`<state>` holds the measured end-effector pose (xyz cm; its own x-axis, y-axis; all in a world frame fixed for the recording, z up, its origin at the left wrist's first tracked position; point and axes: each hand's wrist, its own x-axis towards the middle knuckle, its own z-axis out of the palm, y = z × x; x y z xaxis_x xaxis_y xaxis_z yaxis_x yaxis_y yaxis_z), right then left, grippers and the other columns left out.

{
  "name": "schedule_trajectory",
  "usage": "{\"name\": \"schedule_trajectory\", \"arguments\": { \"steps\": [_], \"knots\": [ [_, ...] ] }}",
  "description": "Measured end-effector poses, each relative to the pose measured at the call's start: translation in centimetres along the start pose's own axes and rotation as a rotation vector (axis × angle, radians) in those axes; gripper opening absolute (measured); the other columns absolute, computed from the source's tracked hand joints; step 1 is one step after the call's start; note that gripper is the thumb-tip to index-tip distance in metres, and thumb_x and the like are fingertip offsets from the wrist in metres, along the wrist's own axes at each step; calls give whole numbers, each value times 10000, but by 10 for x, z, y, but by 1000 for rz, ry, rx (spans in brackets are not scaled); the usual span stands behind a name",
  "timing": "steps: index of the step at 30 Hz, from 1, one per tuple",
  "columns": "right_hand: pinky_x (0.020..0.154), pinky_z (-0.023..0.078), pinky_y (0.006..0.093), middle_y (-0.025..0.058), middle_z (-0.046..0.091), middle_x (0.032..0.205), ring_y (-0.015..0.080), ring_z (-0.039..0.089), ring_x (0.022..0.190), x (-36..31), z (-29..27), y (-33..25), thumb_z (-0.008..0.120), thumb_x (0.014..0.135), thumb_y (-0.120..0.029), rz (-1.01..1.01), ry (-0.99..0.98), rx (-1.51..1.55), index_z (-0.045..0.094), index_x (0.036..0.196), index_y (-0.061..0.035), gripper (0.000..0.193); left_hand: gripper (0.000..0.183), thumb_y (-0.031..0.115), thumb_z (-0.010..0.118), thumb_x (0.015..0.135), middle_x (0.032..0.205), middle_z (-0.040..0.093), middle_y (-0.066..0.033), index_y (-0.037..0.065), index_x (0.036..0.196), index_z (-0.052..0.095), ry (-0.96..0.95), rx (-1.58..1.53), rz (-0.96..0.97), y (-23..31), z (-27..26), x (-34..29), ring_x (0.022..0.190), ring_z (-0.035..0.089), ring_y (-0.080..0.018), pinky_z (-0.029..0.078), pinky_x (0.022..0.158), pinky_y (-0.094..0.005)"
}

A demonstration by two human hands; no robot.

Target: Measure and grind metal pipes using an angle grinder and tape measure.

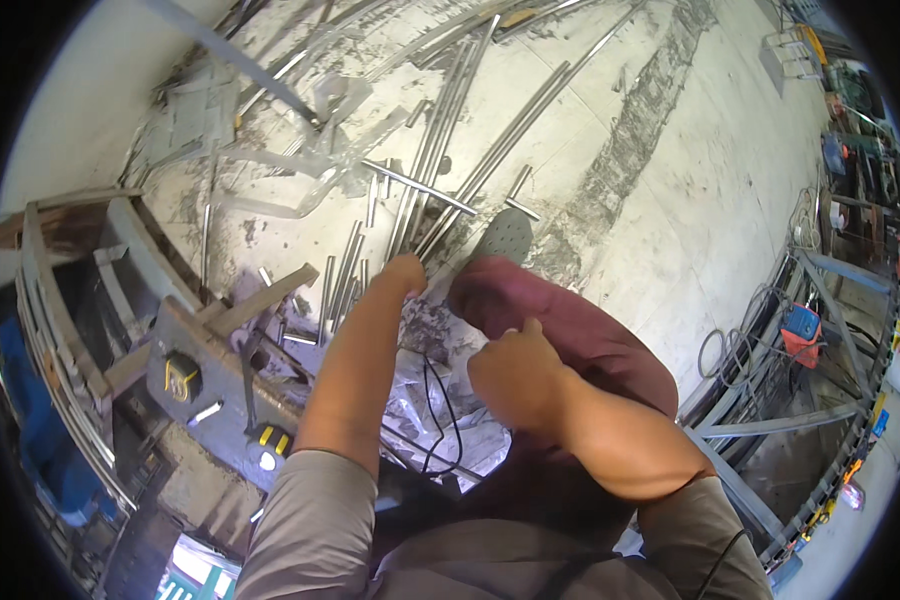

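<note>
My left hand (pixel 406 273) reaches down to the near ends of long shiny metal tubes (pixel 438 150) on the floor. Its fingers look curled under, and whatever they may hold is hidden. Closed near my bent knee, my right hand (pixel 518 372) rests over the maroon trouser leg (pixel 570 310); I cannot make out anything inside it. A short tube (pixel 420 187) lies across the long ones. More cut tubes (pixel 342 268) lie left of my left hand. My foot in a grey perforated clog (pixel 505 238) stands right of the tubes.
At left stands a metal frame (pixel 65 300) beside a grey board (pixel 210 370) bearing two tape measures (pixel 270 440). Clear plastic wrap (pixel 310 185) and a black cable (pixel 440 400) lie about the floor. A metal rack (pixel 790 428) with coiled wire and tools lines the right side.
</note>
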<state>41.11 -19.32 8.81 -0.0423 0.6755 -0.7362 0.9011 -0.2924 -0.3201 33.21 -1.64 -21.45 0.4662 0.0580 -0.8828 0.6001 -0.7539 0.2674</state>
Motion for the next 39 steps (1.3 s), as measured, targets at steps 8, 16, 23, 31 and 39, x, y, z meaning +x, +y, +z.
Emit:
{"name": "schedule_trajectory", "arguments": {
  "steps": [8, 16, 23, 31, 39],
  "knots": [
    [978, 423, 596, 135, 770, 918, 305, 712, 916, -10, -19, 16, 679, 880, -170, -45, -94, 44, 799, 945, -71, 169, 358, 232, 665, 949, 1306, 689, -140, 19, 1233, 706, 529, 108, -279, 18, 114, 50, 1155, 693, -311, 586, 869, -456],
    [976, 433, 569, 110, 727, 826, 277, 673, 850, -16, -19, 16, 653, 889, -182, -59, 30, 3, 793, 904, -50, 193, 540, 111, 583, 953, 1217, 635, -145, 0, 1473, 489, 938, 81, -4, 8, 93, 81, 1094, 665, -275, 546, 913, -428],
    [946, 479, 510, 148, 696, 776, 308, 670, 860, -17, -20, 16, 639, 843, -172, -76, 187, 22, 751, 826, -10, 198, 512, 86, 563, 987, 1164, 658, -161, -63, 1462, 446, 728, 76, -186, 32, 65, 97, 1084, 682, -309, 557, 900, -430],
    [929, 481, 506, 138, 722, 807, 296, 680, 865, -23, -25, 3, 662, 841, -189, -94, 213, 33, 758, 833, -29, 186, 436, 80, 584, 967, 1135, 639, -168, -70, 1370, 512, 948, 178, -70, 44, 76, 93, 1018, 677, -314, 583, 852, -444],
    [969, 483, 526, 147, 735, 853, 304, 694, 898, -29, -21, 16, 674, 849, -182, -110, 118, 103, 763, 880, -13, 194, 508, 125, 611, 958, 1151, 645, -133, -55, 1421, 505, 921, 234, -220, 58, 76, 89, 1131, 618, -281, 568, 894, -397]
  ]
}}
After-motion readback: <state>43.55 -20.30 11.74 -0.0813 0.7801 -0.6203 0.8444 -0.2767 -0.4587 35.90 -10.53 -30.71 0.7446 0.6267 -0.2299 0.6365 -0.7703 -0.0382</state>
